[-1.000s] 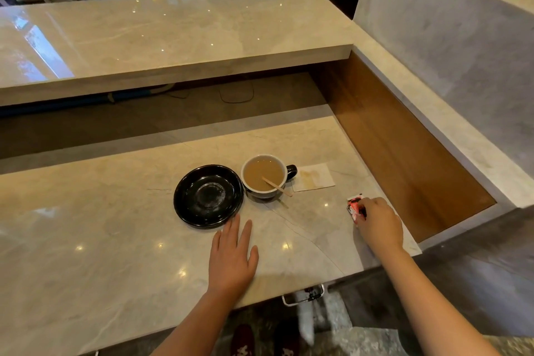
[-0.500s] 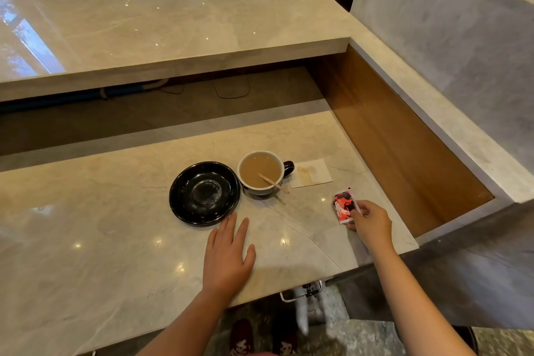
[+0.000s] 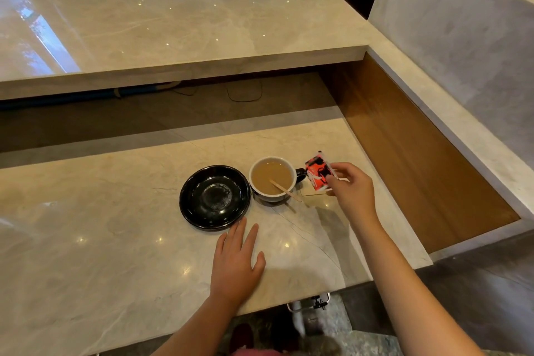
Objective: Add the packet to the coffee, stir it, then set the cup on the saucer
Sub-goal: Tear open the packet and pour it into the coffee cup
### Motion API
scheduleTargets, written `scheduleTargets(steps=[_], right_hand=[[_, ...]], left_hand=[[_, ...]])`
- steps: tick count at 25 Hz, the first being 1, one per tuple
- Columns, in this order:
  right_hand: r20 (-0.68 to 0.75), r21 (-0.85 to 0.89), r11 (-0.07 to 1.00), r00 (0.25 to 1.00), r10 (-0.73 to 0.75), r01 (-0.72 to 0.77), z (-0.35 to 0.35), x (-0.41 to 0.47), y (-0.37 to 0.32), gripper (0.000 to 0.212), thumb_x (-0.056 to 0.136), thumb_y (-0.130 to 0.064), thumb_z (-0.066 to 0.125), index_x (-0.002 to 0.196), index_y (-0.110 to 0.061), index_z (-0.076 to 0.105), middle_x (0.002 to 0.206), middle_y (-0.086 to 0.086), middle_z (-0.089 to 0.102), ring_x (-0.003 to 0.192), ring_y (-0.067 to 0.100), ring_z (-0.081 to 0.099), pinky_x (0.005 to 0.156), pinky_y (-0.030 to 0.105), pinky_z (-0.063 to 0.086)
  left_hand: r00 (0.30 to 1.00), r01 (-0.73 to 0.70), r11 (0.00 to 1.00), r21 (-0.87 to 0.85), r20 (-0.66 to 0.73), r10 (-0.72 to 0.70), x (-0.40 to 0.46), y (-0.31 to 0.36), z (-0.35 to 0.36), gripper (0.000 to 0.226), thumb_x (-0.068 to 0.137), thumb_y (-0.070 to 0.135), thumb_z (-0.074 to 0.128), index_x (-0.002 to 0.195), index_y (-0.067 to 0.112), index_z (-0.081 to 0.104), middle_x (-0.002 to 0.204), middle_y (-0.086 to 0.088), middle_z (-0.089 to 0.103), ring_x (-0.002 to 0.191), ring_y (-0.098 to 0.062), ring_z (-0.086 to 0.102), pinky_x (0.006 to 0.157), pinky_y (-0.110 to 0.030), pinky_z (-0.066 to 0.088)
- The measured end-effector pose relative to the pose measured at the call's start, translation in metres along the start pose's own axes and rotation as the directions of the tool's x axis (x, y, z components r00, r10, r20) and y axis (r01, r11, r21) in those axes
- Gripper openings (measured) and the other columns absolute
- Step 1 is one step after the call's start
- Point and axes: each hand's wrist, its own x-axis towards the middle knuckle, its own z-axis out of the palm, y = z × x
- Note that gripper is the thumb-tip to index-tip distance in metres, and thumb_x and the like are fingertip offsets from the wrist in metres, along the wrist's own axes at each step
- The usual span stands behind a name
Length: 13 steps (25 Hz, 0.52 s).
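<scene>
A dark cup (image 3: 273, 196) with a white inside holds light brown coffee, and a wooden stirrer (image 3: 284, 189) leans in it over the near rim. An empty black saucer (image 3: 214, 197) lies just left of the cup, touching it or nearly so. My right hand (image 3: 351, 189) pinches a red, black and white packet (image 3: 318, 172), held in the air just right of the cup, above its handle. My left hand (image 3: 235, 263) lies flat on the marble counter (image 3: 115, 240), fingers apart, just in front of the saucer.
A paper napkin (image 3: 313, 192) lies on the counter right of the cup, mostly hidden by my right hand. A higher marble bar top (image 3: 173, 35) runs across the back. A wooden side panel (image 3: 404, 147) closes the right. Chairs stand in the far background.
My right hand has lifted the packet off the counter's right edge and carried it up and left, next to the cup. My left hand has stayed flat on the counter.
</scene>
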Motion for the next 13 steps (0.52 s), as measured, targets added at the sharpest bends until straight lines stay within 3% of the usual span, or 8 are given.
scheduleTargets(steps=[3, 6, 9, 13], right_hand=[[0.066, -0.26, 0.94, 0.975, -0.21, 0.22, 0.015, 0.008, -0.011, 0.018, 0.083, -0.002, 0.06, 0.096, -0.013, 0.067, 0.096, 0.007, 0.069, 0.085, 0.021, 0.062, 0.07, 0.031, 0.054], [0.209, -0.514, 0.725, 0.887, -0.411, 0.458, 0.026, 0.012, -0.019, 0.019, 0.086, -0.007, 0.057, 0.101, -0.014, 0.066, 0.098, 0.006, 0.07, 0.082, 0.023, 0.062, 0.065, 0.033, 0.051], [0.332, -0.582, 0.534, 0.778, -0.533, 0.614, 0.033, 0.014, -0.022, 0.019, 0.086, -0.007, 0.056, 0.102, -0.013, 0.066, 0.094, 0.008, 0.07, 0.078, 0.028, 0.064, 0.057, 0.031, 0.047], [0.391, -0.609, 0.476, 0.762, -0.516, 0.635, 0.037, 0.016, -0.023, 0.019, 0.088, -0.009, 0.057, 0.104, -0.012, 0.066, 0.096, 0.01, 0.071, 0.077, 0.031, 0.064, 0.058, 0.037, 0.053]], left_hand=[[1.0, -0.005, 1.0, -0.008, -0.011, 0.005, 0.0, 0.0, 0.0, 0.058, 0.085, 0.042, 0.039, 0.137, 0.017, 0.043, 0.145, -0.011, 0.037, 0.132, -0.025, 0.031, 0.106, -0.043, 0.023], [1.0, -0.006, 1.0, -0.028, -0.019, 0.005, -0.001, -0.001, 0.001, 0.058, 0.085, 0.042, 0.04, 0.138, 0.018, 0.042, 0.145, -0.011, 0.037, 0.133, -0.024, 0.03, 0.106, -0.043, 0.022], [1.0, -0.011, 0.999, -0.05, -0.025, 0.01, -0.001, -0.001, 0.001, 0.057, 0.086, 0.042, 0.04, 0.138, 0.018, 0.042, 0.145, -0.011, 0.037, 0.133, -0.024, 0.03, 0.106, -0.045, 0.024], [1.0, -0.01, 0.998, -0.061, -0.028, 0.008, -0.001, -0.001, 0.002, 0.057, 0.086, 0.042, 0.039, 0.138, 0.018, 0.043, 0.145, -0.01, 0.038, 0.133, -0.024, 0.03, 0.106, -0.045, 0.024]])
